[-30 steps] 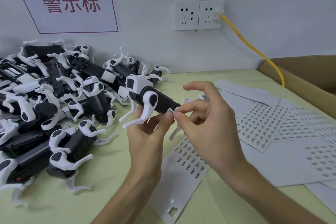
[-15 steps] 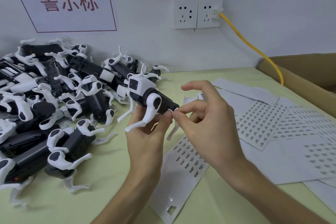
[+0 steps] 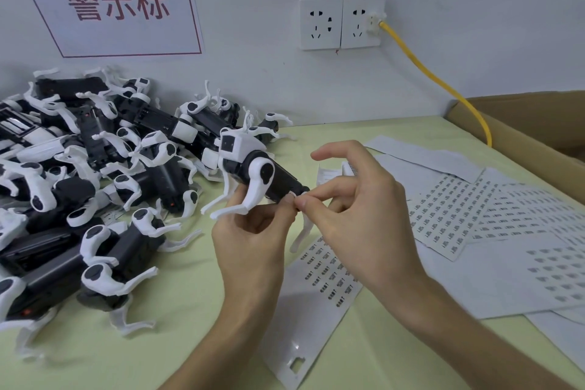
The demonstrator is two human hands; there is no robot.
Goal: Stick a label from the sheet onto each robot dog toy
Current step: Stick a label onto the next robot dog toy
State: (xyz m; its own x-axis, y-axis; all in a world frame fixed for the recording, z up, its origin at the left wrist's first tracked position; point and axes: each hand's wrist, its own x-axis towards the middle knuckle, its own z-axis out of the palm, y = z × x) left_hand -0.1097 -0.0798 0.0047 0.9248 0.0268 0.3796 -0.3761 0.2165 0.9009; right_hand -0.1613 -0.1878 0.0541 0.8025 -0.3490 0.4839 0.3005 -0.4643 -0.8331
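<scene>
Dog in hand: a black-and-white toy (image 3: 253,168) is held up above the worktop (image 3: 190,342), head to the left, rear end toward the right hand.
Left grip: the left hand (image 3: 253,241) grasps the toy from below, thumb up at its rear end.
Right grip: the right hand (image 3: 357,215) pinches thumb and forefinger together at the toy's rear; a label between them is likely but too small to make out.
Sheet: a strip of labels (image 3: 319,288) lies under the hands; more sheets (image 3: 468,218) spread to the right.
Pile: many dogs (image 3: 79,184) are heaped on the left; I cannot tell which are labelled.
Progress: this toy's label looks mid-application, and judging by the pile, much remains.
Box: a carton (image 3: 538,136) sits at far right.
</scene>
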